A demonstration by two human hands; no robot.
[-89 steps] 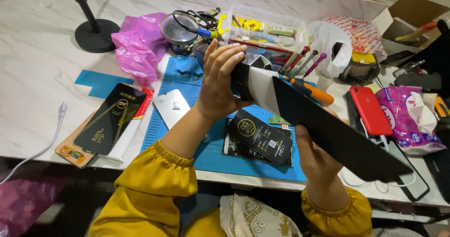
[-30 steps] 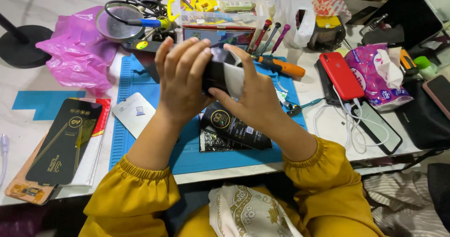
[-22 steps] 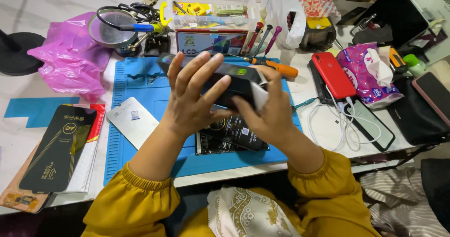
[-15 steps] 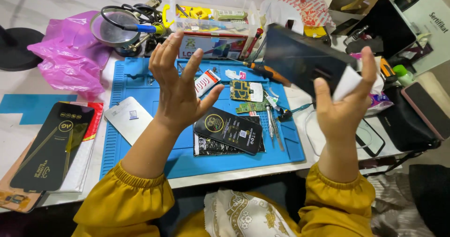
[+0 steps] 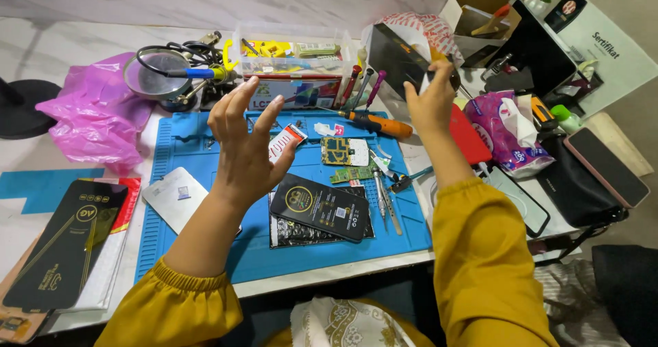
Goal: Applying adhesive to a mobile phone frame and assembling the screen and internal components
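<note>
**Two hands raised over a phone-repair mat, the right one gripping a dark flat panel**

The left hand (image 5: 247, 145) hovers open above the blue work mat (image 5: 199, 247), fingers spread and slightly curled, holding nothing. Just beyond its fingertips lies a small white-and-red packet (image 5: 284, 141). The right hand (image 5: 430, 103) is raised at the far right of the mat and closed on the lower edge of a dark flat panel (image 5: 401, 59), which stands tilted in the air in front of a white plastic bag (image 5: 428, 31). Both arms wear mustard-yellow sleeves (image 5: 480, 271).

On the mat, near its middle, a black phone-sized packet (image 5: 321, 206) rests on a second dark packet. To its right lie metal tweezers (image 5: 384, 199), and farther off a green circuit board (image 5: 343, 151) with smaller board pieces beside it. An orange-handled screwdriver (image 5: 377, 122) lies at the far edge of the mat. A silvery phone back cover (image 5: 175, 197) overlaps the mat's left edge.

Behind the mat stand a clear parts box (image 5: 295, 62) and a round magnifier lamp (image 5: 154, 76). A pink plastic bag (image 5: 96, 117) lies far left, and a long black screen-protector box (image 5: 65, 241) near left. Right of the mat are a red phone (image 5: 469, 138), a tissue pack (image 5: 510, 131) and a black pouch (image 5: 572, 186).
</note>
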